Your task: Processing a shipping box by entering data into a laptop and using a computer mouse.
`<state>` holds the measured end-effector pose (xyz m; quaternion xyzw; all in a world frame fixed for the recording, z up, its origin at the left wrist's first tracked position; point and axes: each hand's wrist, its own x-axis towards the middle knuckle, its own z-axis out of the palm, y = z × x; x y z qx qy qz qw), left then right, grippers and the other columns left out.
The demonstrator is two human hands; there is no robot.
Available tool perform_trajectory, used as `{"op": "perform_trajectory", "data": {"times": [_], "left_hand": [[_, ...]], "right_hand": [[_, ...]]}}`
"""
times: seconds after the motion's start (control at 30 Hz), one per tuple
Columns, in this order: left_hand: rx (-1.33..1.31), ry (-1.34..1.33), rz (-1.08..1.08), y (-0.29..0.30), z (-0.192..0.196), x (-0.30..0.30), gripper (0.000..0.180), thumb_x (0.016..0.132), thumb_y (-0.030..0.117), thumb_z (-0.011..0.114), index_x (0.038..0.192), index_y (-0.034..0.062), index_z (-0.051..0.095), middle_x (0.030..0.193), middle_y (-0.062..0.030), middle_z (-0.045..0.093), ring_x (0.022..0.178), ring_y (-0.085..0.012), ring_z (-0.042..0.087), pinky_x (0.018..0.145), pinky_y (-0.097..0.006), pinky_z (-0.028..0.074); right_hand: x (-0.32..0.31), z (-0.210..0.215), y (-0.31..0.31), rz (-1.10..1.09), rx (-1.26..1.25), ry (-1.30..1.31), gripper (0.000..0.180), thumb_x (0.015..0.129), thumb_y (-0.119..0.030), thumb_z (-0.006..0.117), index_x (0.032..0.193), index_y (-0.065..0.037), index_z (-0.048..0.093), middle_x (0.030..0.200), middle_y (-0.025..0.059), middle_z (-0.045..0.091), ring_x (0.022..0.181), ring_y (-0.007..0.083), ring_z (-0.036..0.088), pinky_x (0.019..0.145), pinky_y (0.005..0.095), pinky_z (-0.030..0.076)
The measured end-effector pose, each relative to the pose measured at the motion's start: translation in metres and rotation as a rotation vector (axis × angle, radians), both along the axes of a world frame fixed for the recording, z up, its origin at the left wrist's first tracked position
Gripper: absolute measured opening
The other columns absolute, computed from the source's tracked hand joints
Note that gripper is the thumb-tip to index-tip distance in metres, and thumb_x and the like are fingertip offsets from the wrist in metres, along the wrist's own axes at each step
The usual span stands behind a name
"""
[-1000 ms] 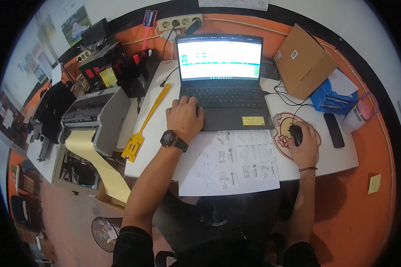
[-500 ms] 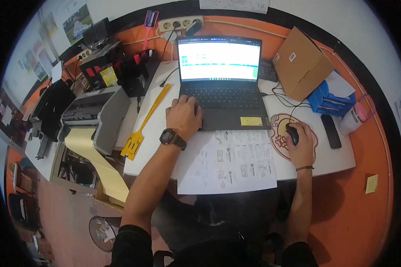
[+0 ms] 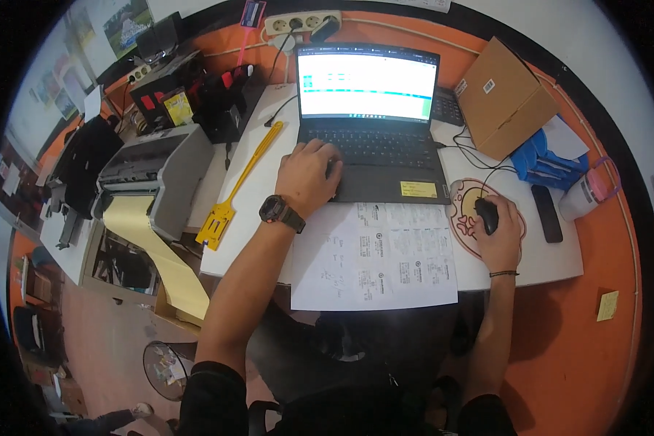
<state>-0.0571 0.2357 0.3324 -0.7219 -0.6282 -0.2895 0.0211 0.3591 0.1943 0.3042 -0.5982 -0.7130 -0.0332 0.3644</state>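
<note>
An open laptop (image 3: pixel 385 174) with a lit screen stands on the white desk. My left hand (image 3: pixel 307 176) rests palm down on the left part of its keyboard, fingers loosely bent and thumb apart, holding nothing. A dark watch (image 3: pixel 275 209) is on that wrist. On a round, cartoon-patterned mouse pad (image 3: pixel 466 195), my right hand (image 3: pixel 498 236) is closed over a black computer mouse (image 3: pixel 487 216). White sheets with printed slips and handwriting (image 3: pixel 374 269) lie at the desk's front edge, partly beneath the laptop.
Left of the laptop lies a yellow fly swatter (image 3: pixel 243 182); beyond it, a grey printer (image 3: pixel 152 178) trails yellowish paper (image 3: pixel 149 243). At right are a cardboard box (image 3: pixel 501 98), blue tray (image 3: pixel 548 167), phone (image 3: pixel 546 213) and tumbler (image 3: pixel 585 195). A wastebasket (image 3: pixel 168 369) stands on the floor.
The whole view has shifted slightly, so the desk sits a little higher and farther right. Part of another person's leg and foot now shows at lower left. Both hands keep their places.
</note>
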Motion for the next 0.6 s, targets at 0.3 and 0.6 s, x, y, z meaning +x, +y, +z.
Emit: {"op": "perform_trajectory", "data": {"times": [0.3,0.6], "left_hand": [[-0.003,0.108,-0.181,-0.006,-0.002,0.009,0.015,0.103,0.023,0.076,0.112,0.0113,0.079,0.118,-0.0089,0.076,0.119,-0.0338,0.069,0.102,-0.050,0.056],[0.046,0.091,-0.019,-0.002,-0.002,0.005,0.013,0.105,0.025,0.072,0.108,0.0125,0.074,0.114,-0.0068,0.073,0.116,-0.0334,0.070,0.099,-0.056,0.054]], "right_hand": [[-0.003,0.007,-0.003,0.046,0.010,0.005,0.044,0.087,0.000,0.082,0.130,-0.006,0.071,0.136,0.0170,0.070,0.129,0.0425,0.067,0.113,0.0482,0.055],[0.003,0.000,-0.001,-0.027,0.040,-0.049,0.046,0.089,-0.005,0.083,0.132,-0.004,0.068,0.139,0.0180,0.070,0.131,0.0425,0.067,0.115,0.0487,0.054]]}}
